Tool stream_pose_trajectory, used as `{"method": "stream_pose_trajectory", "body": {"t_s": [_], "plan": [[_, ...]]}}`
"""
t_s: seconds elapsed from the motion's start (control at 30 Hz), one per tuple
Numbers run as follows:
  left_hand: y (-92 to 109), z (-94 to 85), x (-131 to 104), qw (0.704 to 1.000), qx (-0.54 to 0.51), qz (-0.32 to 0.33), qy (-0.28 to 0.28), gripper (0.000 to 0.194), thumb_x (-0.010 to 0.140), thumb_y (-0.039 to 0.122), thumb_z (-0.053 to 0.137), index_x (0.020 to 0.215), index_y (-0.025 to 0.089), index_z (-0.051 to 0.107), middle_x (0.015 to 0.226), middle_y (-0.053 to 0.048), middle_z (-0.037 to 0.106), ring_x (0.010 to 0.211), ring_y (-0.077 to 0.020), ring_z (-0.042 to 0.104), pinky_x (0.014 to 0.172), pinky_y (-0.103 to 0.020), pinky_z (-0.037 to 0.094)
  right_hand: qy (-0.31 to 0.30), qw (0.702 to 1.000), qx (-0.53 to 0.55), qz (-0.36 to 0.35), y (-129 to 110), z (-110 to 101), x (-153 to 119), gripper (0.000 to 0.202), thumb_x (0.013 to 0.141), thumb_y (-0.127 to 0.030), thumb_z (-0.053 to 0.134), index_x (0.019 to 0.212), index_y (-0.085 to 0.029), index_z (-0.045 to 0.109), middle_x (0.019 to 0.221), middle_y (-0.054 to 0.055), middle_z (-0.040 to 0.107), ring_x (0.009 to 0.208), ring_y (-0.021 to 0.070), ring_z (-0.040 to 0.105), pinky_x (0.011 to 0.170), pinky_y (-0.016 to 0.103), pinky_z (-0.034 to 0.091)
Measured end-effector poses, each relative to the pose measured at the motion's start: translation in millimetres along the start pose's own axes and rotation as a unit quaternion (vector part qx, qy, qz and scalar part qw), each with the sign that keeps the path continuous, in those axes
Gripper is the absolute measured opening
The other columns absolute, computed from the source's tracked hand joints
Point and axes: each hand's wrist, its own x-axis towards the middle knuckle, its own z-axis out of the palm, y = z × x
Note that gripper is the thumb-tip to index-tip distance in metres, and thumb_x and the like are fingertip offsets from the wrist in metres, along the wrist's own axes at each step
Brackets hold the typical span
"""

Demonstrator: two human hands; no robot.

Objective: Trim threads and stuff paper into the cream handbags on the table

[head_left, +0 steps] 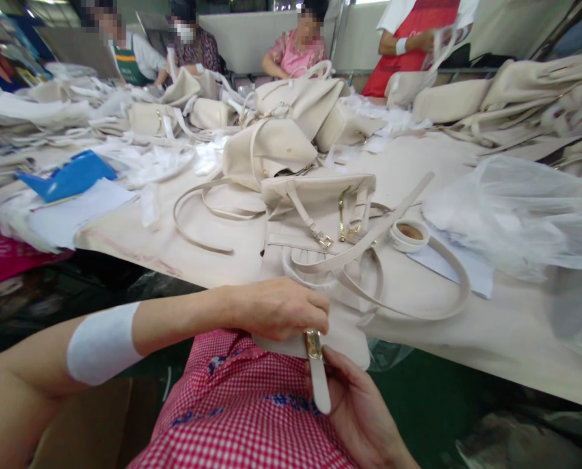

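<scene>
In the head view my left hand (284, 307) is closed, knuckles up, at the table's front edge. Its fingertips press at the upper end of a short cream strap tab (321, 393) with a shiny gold metal fitting (314, 345). From below, my right hand (354, 397) pinches the same tab between thumb and fingers, near the fitting. Under both hands lies a cream leather flap (359, 345), belonging to the handbag (320, 195) on the table. This bag has gold buckles and a zip. A long cream strap (459, 303) loops to its right.
A small round tub (409, 234) stands right of the bag, on white paper (474, 270). Clear plastic wrap (506, 202) is heaped at right. A blue object (71, 176) lies at left. More cream bags (271, 150) are piled behind, with several people across the table (467, 345).
</scene>
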Motion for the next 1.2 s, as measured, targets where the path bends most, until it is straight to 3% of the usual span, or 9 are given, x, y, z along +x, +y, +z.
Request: {"method": "stream_pose_trajectory", "body": {"t_s": [0.07,0.17,0.37,0.73,0.9,1.1,1.2], "plan": [[5.6,3.1,-9.8,1.000,0.018,0.011,0.021,0.008,0.093,0.015,0.059,0.094,0.019,0.065,0.097,-0.002,0.069,0.082,-0.0137,0.063,0.062,-0.025,0.044,-0.001,1.000,0.023,0.006,-2.0,2.2,-0.8,0.036,0.047,-0.019,0.093,0.077,-0.012,0.075,0.073,0.006,0.075,0.060,0.0161,0.067,0.054,0.024,0.058],[17.5,12.2,-18.3,0.995,0.095,0.016,0.042,0.017,0.096,0.020,0.055,0.081,0.018,0.064,0.082,-0.001,0.067,0.071,-0.0139,0.058,0.055,-0.028,0.039,-0.004,0.998,0.058,0.007,-2.9,6.5,-1.5,0.033,0.051,-0.014,0.090,0.080,-0.012,0.075,0.079,0.006,0.076,0.067,0.0158,0.069,0.058,0.022,0.057],[29.9,21.6,-17.2,0.986,0.149,0.072,0.033,0.026,0.094,0.018,0.052,0.070,0.017,0.061,0.072,-0.001,0.058,0.061,-0.0132,0.050,0.046,-0.031,0.037,-0.027,0.997,0.067,0.024,2.3,6.3,0.8,0.025,0.055,-0.016,0.087,0.076,-0.012,0.074,0.075,0.003,0.075,0.063,0.0121,0.065,0.057,0.020,0.054],[28.5,16.1,-8.6,0.983,0.121,0.135,0.003,0.026,0.090,0.014,0.056,0.065,0.021,0.055,0.073,-0.002,0.058,0.063,-0.0145,0.048,0.048,-0.032,0.038,-0.055,0.997,0.056,0.001,12.7,-3.4,5.7,0.023,0.060,-0.023,0.089,0.076,-0.014,0.075,0.071,0.000,0.073,0.057,0.0091,0.061,0.054,0.018,0.050],[22.5,19.4,-1.4,0.988,0.091,0.128,-0.007,0.028,0.090,0.013,0.059,0.064,0.021,0.052,0.074,-0.001,0.059,0.064,-0.0148,0.047,0.052,-0.032,0.037,-0.056,0.996,0.029,-0.070,10.4,-0.5,3.2,0.034,0.060,-0.020,0.090,0.091,-0.019,0.076,0.087,0.000,0.076,0.074,0.0124,0.067,0.067,0.020,0.054],[15.2,14.7,13.5,0.988,0.065,0.080,-0.112,0.023,0.092,0.016,0.062,0.071,0.022,0.056,0.078,0.000,0.062,0.068,-0.0148,0.051,0.053,-0.031,0.035,-0.071,0.993,-0.004,-0.099,7.2,0.6,-0.3,0.049,0.062,-0.017,0.087,0.108,-0.022,0.073,0.088,-0.001,0.076,0.070,0.0132,0.066,0.076,0.026,0.055],[9.4,13.7,18.8,0.989,0.073,0.084,-0.102,0.017,0.092,0.014,0.062,0.076,0.020,0.059,0.078,-0.001,0.063,0.069,-0.0153,0.053,0.051,-0.032,0.033,-0.054,0.994,0.006,-0.099,6.4,0.6,-0.2,0.057,0.059,-0.012,0.087,0.112,-0.024,0.072,0.095,-0.002,0.077,0.080,0.0139,0.068,0.082,0.024,0.054]]}}
